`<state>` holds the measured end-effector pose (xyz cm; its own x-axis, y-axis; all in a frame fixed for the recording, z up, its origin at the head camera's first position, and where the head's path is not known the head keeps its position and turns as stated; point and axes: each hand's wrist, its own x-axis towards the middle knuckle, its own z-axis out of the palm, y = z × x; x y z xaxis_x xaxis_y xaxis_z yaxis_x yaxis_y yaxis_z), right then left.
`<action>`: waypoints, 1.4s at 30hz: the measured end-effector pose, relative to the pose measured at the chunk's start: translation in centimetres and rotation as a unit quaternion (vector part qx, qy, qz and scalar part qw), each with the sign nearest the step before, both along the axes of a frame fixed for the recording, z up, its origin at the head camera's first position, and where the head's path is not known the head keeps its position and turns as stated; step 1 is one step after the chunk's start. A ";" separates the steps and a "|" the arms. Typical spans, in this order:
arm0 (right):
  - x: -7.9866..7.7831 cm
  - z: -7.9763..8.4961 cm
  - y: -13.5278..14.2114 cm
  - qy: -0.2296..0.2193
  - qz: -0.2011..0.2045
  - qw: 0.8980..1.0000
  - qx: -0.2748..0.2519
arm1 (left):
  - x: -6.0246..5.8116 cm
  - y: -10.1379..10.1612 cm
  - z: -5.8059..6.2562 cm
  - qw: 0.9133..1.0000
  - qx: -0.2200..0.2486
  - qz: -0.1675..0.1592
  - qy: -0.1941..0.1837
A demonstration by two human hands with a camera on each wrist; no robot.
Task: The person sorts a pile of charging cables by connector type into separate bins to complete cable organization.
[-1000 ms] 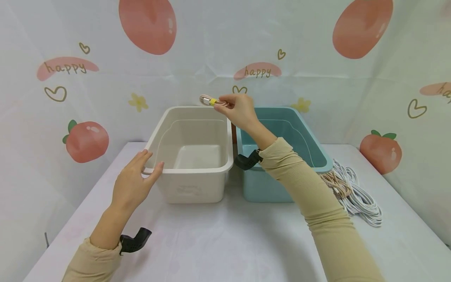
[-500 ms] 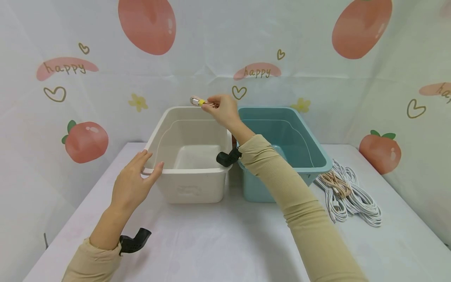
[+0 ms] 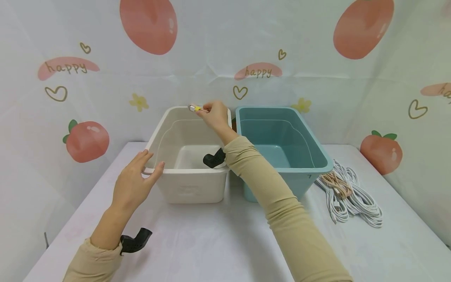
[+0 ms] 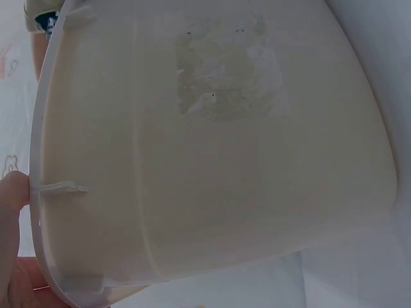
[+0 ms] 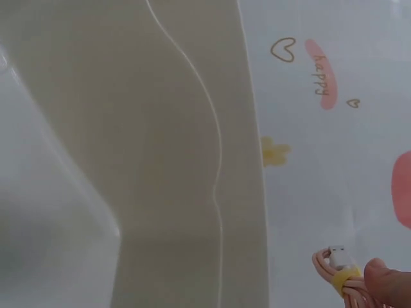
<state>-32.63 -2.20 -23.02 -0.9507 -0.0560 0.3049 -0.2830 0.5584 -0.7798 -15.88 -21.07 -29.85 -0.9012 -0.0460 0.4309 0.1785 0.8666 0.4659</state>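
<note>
Small coiled pink cable (image 5: pixel 357 294): held at the back rim of the off-white rectangular plastic bin (image 3: pixel 190 185); whether inside or outside that rim cannot be told. Released too far back, it could drop behind the bin.
Yellow wrap band (image 5: pixel 345 276): circles the coil; should it slip, the loops might spread.
White USB plug (image 5: pixel 338 258): projects past the fingertips; could catch on the bin's rim if lowered too close.
Right hand (image 3: pixel 216 115): thumb and fingers pinch the coil away from its plug end; so off-centre a grip may let it swivel.
Left hand (image 3: pixel 132 186): thumb and fingers spread, touching the rim at the bin's front left corner; hard pressure there could shift or tilt it.
Rectangular teal plastic bin (image 3: pixel 306 171): just right of the off-white bin; a sagging beige sleeve (image 3: pixel 278 199) could brush its rim.
Looped white and tan cables (image 3: pixel 359 199): on the white-covered desk (image 3: pixel 197 239), farther right of the off-white bin; overlapping loops could snag if lifted.
</note>
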 end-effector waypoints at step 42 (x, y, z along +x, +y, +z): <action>3.4 4.0 8.1 -0.073 0.119 0.989 0.056 | -0.1 0.1 -0.1 1.000 0.011 -0.004 0.010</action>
